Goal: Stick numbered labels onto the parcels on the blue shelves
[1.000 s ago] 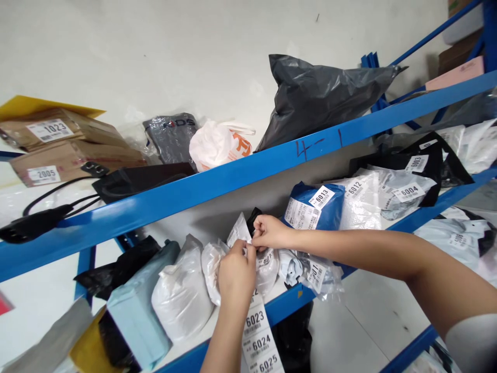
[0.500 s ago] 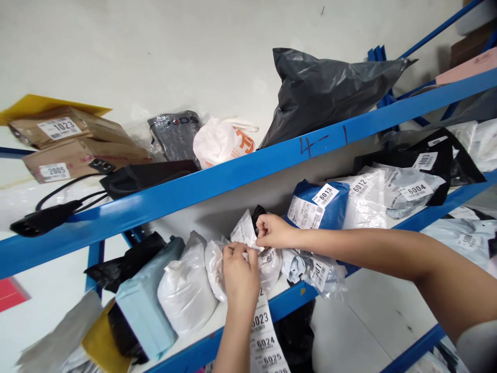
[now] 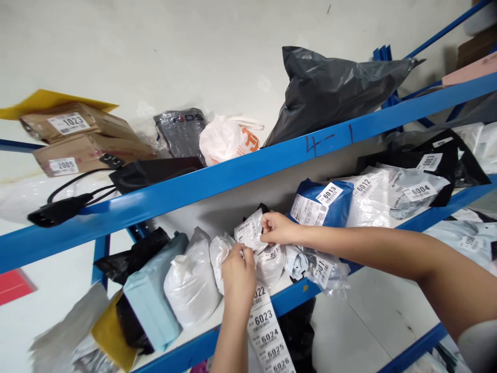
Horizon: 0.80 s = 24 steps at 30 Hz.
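Both hands work at a small white plastic parcel (image 3: 267, 261) on the lower blue shelf (image 3: 295, 298). My right hand (image 3: 277, 229) pinches the parcel's top flap (image 3: 250, 230), which carries a barcode label. My left hand (image 3: 238, 274) is closed just below, fingertips against the parcel, and holds a strip of numbered stickers (image 3: 267, 331) reading 6022 to 6026 that hangs down past the shelf edge.
White bags (image 3: 192, 285), a pale blue parcel (image 3: 153, 295) and black bags sit left of my hands. A blue parcel marked 6013 (image 3: 320, 202) and others numbered 6012 and 6004 lie to the right. The upper shelf (image 3: 233, 173) holds cardboard boxes (image 3: 83, 140), a grey bag (image 3: 334, 88) and a black cable plug (image 3: 58, 210).
My right hand has lifted the parcel's flap a little higher and rightward. The left hand slid down, exposing sticker 6022 on the strip. The camera view shifted slightly.
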### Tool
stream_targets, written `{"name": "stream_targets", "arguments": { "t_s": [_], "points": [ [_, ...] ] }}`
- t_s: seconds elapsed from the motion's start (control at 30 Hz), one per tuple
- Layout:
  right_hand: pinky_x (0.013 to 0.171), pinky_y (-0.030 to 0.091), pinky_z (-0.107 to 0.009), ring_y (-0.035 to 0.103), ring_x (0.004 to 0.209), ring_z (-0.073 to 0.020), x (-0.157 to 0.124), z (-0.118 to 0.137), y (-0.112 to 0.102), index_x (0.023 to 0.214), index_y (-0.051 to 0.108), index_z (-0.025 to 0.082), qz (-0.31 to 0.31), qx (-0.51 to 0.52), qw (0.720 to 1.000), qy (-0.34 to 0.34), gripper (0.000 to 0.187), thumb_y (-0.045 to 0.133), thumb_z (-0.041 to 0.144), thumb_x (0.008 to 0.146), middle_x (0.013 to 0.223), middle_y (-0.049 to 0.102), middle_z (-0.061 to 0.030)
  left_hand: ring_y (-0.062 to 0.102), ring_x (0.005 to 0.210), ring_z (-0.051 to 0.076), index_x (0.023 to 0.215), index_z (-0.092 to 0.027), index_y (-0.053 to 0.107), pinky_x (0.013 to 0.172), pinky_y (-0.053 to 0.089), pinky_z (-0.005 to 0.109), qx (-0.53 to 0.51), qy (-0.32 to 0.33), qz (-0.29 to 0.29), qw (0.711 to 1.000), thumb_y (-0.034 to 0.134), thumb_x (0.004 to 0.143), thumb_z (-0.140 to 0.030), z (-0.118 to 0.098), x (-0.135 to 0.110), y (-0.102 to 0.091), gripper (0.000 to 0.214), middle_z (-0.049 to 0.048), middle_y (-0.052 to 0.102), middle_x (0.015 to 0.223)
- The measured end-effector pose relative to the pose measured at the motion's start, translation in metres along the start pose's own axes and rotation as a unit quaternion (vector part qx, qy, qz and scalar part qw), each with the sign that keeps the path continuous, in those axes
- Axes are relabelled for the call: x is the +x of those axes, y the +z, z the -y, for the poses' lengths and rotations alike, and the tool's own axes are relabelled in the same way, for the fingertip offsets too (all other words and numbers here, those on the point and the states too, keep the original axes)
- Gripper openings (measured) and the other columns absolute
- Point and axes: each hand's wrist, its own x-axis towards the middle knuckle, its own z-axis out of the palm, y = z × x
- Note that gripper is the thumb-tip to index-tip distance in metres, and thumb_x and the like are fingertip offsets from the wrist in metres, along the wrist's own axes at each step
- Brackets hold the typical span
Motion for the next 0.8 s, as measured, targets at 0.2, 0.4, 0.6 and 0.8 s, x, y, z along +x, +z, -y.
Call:
{"name": "stream_targets", "arguments": {
  "t_s": [0.2,0.4,0.6,0.8],
  "points": [
    [0.043,0.046,-0.021,0.053,0.04,-0.0099,0.002,-0.004,0.0,0.068,0.039,0.022,-0.004,0.021,0.999,0.041,0.031,0.062,0.004,0.057,0.045,0.051,0.0113,0.055,0.068,0.023,0.065,-0.022,0.048,0.065,0.038,0.032,-0.093,-0.028,0.024,0.995,0.037,0.08,-0.025,0.002,0.007,-0.011,0.019,0.0029,0.057,0.061],
    [0.041,0.045,-0.019,0.052,0.041,-0.0091,-0.001,-0.002,0.0,0.074,0.043,0.02,0.004,0.014,0.999,0.053,0.027,0.06,0.004,0.061,0.048,0.054,0.0097,0.059,0.068,0.02,0.071,-0.022,0.048,0.065,0.039,0.029,-0.121,-0.039,0.034,0.991,0.035,0.086,-0.026,-0.002,0.004,-0.012,0.02,0.0005,0.06,0.062],
    [0.042,0.047,-0.02,0.056,0.046,-0.0109,-0.001,-0.001,-0.001,0.079,0.058,0.02,0.011,-0.025,1.0,0.009,0.012,0.058,0.016,0.068,0.055,0.055,0.007,0.064,0.065,0.025,0.106,-0.023,0.05,0.063,0.043,0.033,-0.052,0.021,0.072,0.996,0.027,0.094,-0.046,-0.014,-0.018,-0.007,0.035,0.0033,0.066,0.069],
    [0.048,0.05,-0.023,0.057,0.051,-0.0126,-0.003,0.007,0.001,0.067,0.064,0.015,-0.019,0.008,0.997,0.068,0.018,0.059,0.03,0.077,0.054,0.056,0.0019,0.061,0.11,0.03,0.142,-0.017,0.035,0.09,0.049,0.042,-0.019,0.043,0.062,0.997,0.037,0.091,-0.05,-0.01,-0.03,0.006,0.06,0.016,0.051,0.137]
  ]
}}
